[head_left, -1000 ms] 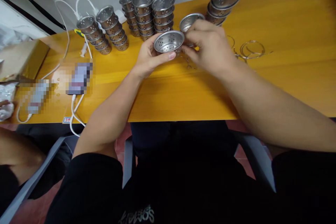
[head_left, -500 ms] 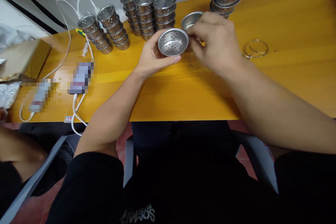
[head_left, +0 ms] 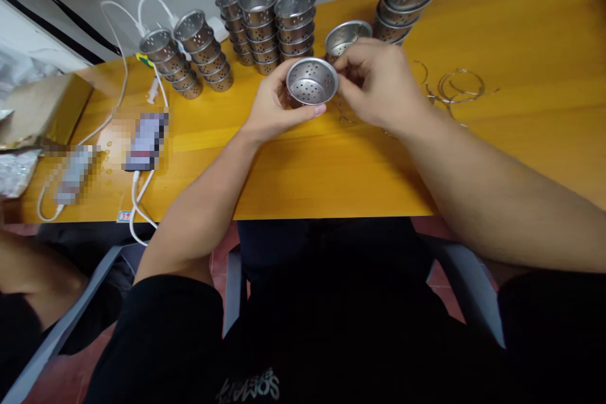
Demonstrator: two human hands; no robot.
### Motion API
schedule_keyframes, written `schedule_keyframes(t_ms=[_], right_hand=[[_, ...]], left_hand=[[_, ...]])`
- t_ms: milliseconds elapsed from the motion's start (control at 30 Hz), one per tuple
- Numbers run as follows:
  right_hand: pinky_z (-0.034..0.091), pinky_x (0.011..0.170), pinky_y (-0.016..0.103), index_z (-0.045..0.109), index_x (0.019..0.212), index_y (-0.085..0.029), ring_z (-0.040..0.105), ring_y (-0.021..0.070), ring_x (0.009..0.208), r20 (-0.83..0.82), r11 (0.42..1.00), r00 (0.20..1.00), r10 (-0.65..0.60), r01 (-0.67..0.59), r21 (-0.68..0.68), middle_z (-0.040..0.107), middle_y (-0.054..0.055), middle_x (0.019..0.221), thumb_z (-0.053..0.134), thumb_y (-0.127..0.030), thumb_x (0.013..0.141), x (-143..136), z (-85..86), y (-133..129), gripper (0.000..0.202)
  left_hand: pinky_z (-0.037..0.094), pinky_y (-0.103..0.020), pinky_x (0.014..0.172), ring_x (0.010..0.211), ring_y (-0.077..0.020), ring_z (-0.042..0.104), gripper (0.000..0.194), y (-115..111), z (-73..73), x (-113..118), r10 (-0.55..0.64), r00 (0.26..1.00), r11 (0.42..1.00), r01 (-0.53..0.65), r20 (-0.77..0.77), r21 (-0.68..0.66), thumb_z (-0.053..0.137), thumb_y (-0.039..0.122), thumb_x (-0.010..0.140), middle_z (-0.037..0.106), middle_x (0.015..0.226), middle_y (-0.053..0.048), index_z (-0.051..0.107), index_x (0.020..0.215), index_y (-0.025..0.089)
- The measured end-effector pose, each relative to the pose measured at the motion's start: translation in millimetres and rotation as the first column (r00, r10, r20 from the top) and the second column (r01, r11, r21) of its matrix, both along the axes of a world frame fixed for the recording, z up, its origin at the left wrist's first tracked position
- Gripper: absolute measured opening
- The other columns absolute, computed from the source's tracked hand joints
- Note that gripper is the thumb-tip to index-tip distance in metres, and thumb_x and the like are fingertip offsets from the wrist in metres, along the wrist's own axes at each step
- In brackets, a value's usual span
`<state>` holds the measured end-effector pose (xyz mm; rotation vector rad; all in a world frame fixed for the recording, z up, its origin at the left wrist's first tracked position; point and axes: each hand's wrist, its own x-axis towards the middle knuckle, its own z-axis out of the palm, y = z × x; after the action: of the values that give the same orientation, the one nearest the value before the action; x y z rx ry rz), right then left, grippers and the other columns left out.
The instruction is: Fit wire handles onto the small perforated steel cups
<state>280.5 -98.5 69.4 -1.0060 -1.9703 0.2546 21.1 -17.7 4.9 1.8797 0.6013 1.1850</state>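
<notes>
My left hand point(head_left: 267, 107) is closed around a perforated metal strainer cup point(head_left: 312, 83), its mouth tilted up toward me and the thumb along its near side. At the cup's right rim my right hand point(head_left: 383, 85) has its fingers bent in a pinch; whatever lies between the fingertips is too small or hidden to make out. Just behind the right hand stands another strainer cup point(head_left: 348, 31), partly covered by that hand. Thin wire loops point(head_left: 466, 101) lie on the table right of the right forearm, and more wire bits show beneath the hands.
Stacked strainer cups point(head_left: 262, 31) line the back of the table point(head_left: 331, 183), with a leaning stack point(head_left: 398, 9) at the back right. On the left are two phones with cables, one phone point(head_left: 146, 139) nearer, and a cardboard box point(head_left: 45, 107). Another person's arm point(head_left: 38, 259) is at far left.
My right hand has shifted slightly left and lower, uncovering more wire on its right and more of the cup behind. The held cup has dipped a little.
</notes>
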Motion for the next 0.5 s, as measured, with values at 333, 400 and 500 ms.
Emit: schedule_keyframes(t_ms=[333, 400, 500], right_hand=[[0.06, 0.074, 0.049, 0.08, 0.107, -0.035, 0.06, 0.0263, 0.065, 0.004, 0.988, 0.994, 0.114, -0.113, -0.109, 0.071, -0.001, 0.078, 0.104, -0.039, 0.105, 13.2, 1.9, 4.0, 0.024], [0.063, 0.079, 0.05, 0.079, 0.107, -0.035, 0.059, 0.0262, 0.065, 0.04, 0.988, 0.994, 0.097, -0.092, -0.123, 0.07, -0.001, 0.077, 0.105, -0.04, 0.106, 16.7, 5.9, 1.6, 0.027], [0.065, 0.085, 0.051, 0.077, 0.108, -0.034, 0.059, 0.0263, 0.066, 0.086, 0.997, 0.996, 0.032, -0.025, -0.079, 0.072, -0.001, 0.08, 0.1, -0.04, 0.11, 19.9, 13.6, -2.1, 0.023]], left_hand=[[0.067, -0.066, 0.139, 0.15, -0.0452, 0.087, 0.126, -4.2, -4.1, -0.9, -0.057, 0.998, 0.998, 0.057, -0.032, -0.019, 0.123, 0.099, 0.059, 0.082, 0.143, -0.009, 0.083, 0.154, 0.028], [0.069, -0.065, 0.139, 0.149, -0.0444, 0.088, 0.124, -3.7, -4.2, -2.4, -0.077, 0.997, 0.997, 0.077, -0.026, -0.008, 0.122, 0.098, 0.061, 0.085, 0.144, -0.01, 0.083, 0.154, 0.027], [0.072, -0.063, 0.139, 0.148, -0.0425, 0.089, 0.12, -1.1, -3.8, -5.1, -0.084, 0.996, 0.996, 0.084, -0.02, -0.009, 0.12, 0.099, 0.066, 0.089, 0.148, -0.01, 0.082, 0.155, 0.029]])
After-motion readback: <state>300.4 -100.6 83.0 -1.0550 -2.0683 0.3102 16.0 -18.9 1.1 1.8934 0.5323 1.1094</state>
